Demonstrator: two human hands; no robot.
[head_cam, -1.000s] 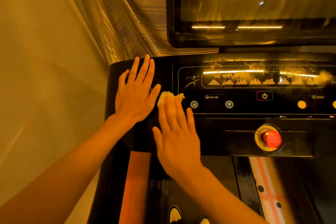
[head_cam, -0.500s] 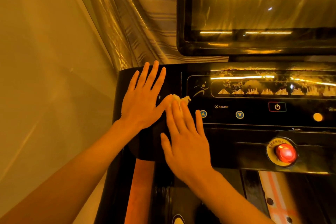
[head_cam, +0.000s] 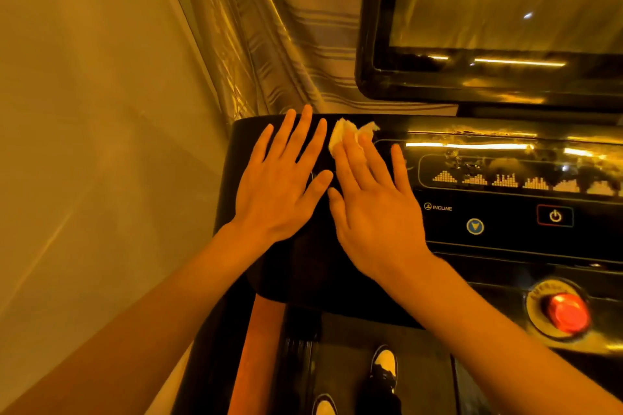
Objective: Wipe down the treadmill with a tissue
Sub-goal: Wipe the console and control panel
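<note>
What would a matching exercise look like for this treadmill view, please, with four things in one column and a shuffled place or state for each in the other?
Column A
1. tissue
2. left hand
3. emergency stop button
4. power button

Column B
a. flat on the left end of the console, holding nothing
b. red, at the console's lower right
c. under the fingers of the right hand, near the console's far edge
d. inside a red outline, right of the INCLINE label

Pairs: 1-c, 2-a, 3-b, 4-d
</note>
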